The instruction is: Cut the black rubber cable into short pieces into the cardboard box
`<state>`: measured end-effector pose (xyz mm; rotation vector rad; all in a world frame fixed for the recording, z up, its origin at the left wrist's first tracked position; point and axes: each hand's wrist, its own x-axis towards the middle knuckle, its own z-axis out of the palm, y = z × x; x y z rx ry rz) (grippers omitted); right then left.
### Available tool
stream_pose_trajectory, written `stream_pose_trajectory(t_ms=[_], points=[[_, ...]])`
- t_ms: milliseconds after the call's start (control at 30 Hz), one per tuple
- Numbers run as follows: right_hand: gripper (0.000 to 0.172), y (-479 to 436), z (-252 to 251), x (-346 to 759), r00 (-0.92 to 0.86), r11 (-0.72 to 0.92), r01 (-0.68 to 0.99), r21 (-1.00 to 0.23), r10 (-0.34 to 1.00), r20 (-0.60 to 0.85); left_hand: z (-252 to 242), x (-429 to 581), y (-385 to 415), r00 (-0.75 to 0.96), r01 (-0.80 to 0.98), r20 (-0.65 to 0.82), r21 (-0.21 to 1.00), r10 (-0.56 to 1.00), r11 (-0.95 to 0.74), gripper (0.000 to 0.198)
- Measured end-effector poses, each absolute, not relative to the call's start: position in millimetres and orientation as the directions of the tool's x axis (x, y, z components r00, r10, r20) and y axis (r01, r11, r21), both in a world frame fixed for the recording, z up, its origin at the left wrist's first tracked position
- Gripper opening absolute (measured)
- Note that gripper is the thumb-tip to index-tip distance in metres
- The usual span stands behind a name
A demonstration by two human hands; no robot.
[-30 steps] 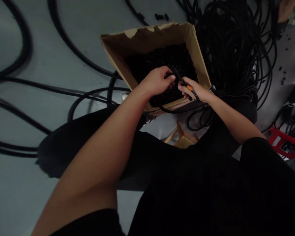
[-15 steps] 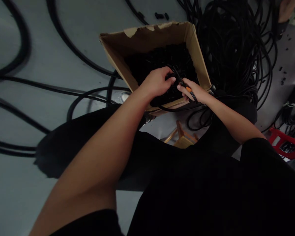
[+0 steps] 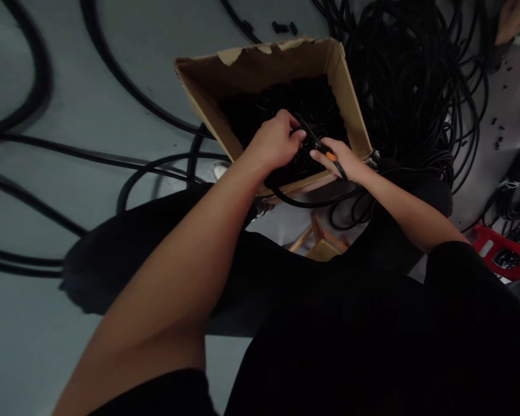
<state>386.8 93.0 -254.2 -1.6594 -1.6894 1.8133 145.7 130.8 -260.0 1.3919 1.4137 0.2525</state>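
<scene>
My left hand [image 3: 277, 141] reaches into an open cardboard box [image 3: 260, 60], its fingers curled around a thin black cable [image 3: 307, 130]. My right hand [image 3: 338, 160] pinches that cable near an orange-marked part [image 3: 330, 156], whose exact kind is too small to tell. A thicker black cable loop [image 3: 312, 202] sags over the box's near edge. The box is packed with a dark mass of black cable [image 3: 281, 101], with individual strands hard to separate in the shadow.
A large tangled heap of black cable [image 3: 409, 98] lies against the box's right side. Long black cables [image 3: 125, 81] curve over the grey floor [image 3: 47, 329]. Small black pieces [image 3: 281, 27] lie beyond the box. A wooden stool [image 3: 323, 249] and a red object [image 3: 505, 260] stand nearby. Another person's limb [image 3: 511, 20] shows top right.
My left hand has shifted slightly up and left inside the box. My right hand has moved a little left, and the cable loop at the box's near edge now hangs further left.
</scene>
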Motion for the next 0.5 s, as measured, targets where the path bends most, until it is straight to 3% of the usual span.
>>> stream_pose_trajectory(t_ms=[267, 500], points=[[0.050, 86.9, -268.3, 385.3, -0.384, -0.452, 0.442, -0.775, 0.686, -0.619, -262.0, 149.2, 124.7, 0.304, 0.560, -0.528, 0.773, 0.793, 0.300, 0.031], [0.042, 85.0, -263.0, 384.0, -0.354, -0.466, 0.468, -0.751, 0.680, -0.642, -276.2, 148.9, 127.1, 0.266, 0.531, -0.537, 0.775, 0.801, 0.343, 0.029]])
